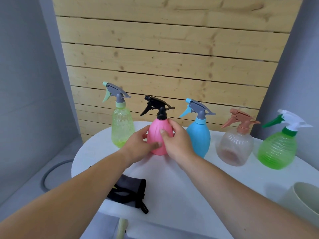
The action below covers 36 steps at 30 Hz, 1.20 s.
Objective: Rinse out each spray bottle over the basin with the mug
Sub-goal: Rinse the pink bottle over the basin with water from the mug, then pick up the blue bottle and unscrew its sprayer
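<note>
Hands: left hand [138, 145] and right hand [177, 142] both hold the pink bottle [158, 133], one on each side, fingers curled round its belly and thumbs laid across the front.
Pink bottle: upright on the white table [172, 178], second from the left in a row of five. Its black sprayer points left, and the hands cover its lower sides.
Other bottles: yellow-green bottle [122, 128], blue bottle [198, 137], clear bottle [234, 145] and green bottle [278, 150] stand upright, untouched. The right hand hides the blue bottle's left edge.
Mug [307, 195]: pale, at the table's near right, cut off by the frame. Only part of its rim and wall shows.
Pouch [129, 192]: dark with black straps, near the table's front edge, partly hidden under the left forearm.
Hose [50, 173]: grey loop on the floor at left, partly behind the table.
</note>
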Available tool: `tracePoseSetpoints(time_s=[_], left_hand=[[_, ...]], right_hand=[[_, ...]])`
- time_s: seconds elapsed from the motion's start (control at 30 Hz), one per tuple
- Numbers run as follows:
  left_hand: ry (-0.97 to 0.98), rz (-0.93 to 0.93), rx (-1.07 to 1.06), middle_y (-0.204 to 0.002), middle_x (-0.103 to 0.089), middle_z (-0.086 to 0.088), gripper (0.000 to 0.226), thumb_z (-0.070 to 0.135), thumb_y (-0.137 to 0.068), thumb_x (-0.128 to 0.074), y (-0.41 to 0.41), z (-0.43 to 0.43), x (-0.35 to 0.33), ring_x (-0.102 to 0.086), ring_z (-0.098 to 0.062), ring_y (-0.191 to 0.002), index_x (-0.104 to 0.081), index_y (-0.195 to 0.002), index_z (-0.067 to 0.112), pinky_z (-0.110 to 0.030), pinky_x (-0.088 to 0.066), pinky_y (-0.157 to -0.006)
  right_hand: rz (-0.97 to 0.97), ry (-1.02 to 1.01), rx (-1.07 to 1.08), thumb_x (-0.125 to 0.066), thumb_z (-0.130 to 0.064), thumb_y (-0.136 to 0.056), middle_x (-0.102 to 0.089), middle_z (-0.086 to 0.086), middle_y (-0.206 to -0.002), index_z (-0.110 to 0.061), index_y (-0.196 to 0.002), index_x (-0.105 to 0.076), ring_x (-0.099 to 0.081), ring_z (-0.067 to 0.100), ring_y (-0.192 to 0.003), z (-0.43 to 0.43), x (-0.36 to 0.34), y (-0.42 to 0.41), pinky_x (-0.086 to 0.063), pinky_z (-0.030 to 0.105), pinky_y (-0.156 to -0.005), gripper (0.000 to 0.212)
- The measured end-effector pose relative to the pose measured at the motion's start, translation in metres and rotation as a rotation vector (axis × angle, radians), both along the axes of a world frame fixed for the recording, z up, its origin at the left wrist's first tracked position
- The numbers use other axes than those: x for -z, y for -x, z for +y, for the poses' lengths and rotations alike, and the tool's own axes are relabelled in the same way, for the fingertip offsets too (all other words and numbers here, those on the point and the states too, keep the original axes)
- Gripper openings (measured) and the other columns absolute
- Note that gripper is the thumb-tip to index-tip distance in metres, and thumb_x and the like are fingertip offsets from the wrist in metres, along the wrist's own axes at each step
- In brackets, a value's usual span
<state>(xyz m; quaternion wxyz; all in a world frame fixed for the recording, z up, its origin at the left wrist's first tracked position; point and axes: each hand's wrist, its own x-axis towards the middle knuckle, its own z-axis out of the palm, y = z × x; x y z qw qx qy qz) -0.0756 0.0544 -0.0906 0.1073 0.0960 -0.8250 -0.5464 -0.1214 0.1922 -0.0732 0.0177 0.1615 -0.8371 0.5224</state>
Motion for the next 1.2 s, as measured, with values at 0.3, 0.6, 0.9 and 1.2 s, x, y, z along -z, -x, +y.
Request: tracePoseSetpoints(time_s=[0.3, 0.6, 0.9, 1.2], left_hand=[[0.135, -0.144, -0.158, -0.134, -0.056, -0.006, 0.086, 0.041, -0.084, -0.081, -0.01, 0.015, 0.001, -0.057, -0.022, -0.119, -0.035, -0.153, 0.018, -0.034, -0.048, -0.091], [0.311, 0.077, -0.206, -0.095, -0.057, 0.005, 0.035, 0.038, -0.086, -0.075, -0.034, 0.067, -0.012, -0.057, -0.014, -0.083, -0.052, -0.109, 0.024, -0.032, -0.046, -0.07], [0.344, 0.031, -0.011, -0.11, -0.058, 0.005, 0.048, 0.039, -0.089, -0.074, -0.043, 0.091, -0.012, -0.058, -0.011, -0.096, -0.053, -0.129, 0.023, -0.026, -0.051, -0.084], [0.274, 0.088, 0.019, -0.144, -0.04, 0.01, 0.103, 0.059, -0.072, -0.083, -0.107, 0.141, -0.039, -0.043, -0.011, -0.132, -0.027, -0.151, 0.027, -0.035, -0.045, -0.106]], right_hand=[[0.161, 0.068, 0.268, -0.064, -0.04, -0.091, -0.057, -0.003, -0.109, -0.02, -0.11, -0.051, -0.059, 0.018, -0.1, 0.054, -0.01, -0.016, -0.045, 0.031, -0.08, 0.031], [0.074, -0.023, 0.445, -0.063, -0.055, -0.087, -0.046, 0.008, -0.139, -0.011, -0.138, -0.042, -0.047, 0.029, -0.128, 0.075, -0.029, 0.02, -0.043, 0.039, -0.095, 0.07], [0.055, 0.01, 0.325, -0.07, -0.039, -0.087, -0.067, -0.005, -0.092, -0.018, -0.098, -0.062, -0.065, 0.023, -0.093, 0.071, -0.032, 0.027, -0.042, 0.029, -0.072, 0.025], [-0.045, 0.272, 0.172, -0.081, -0.042, -0.067, -0.075, -0.009, -0.089, -0.023, -0.096, -0.068, -0.071, 0.01, -0.088, 0.128, -0.058, -0.075, -0.056, 0.038, -0.085, 0.037]])
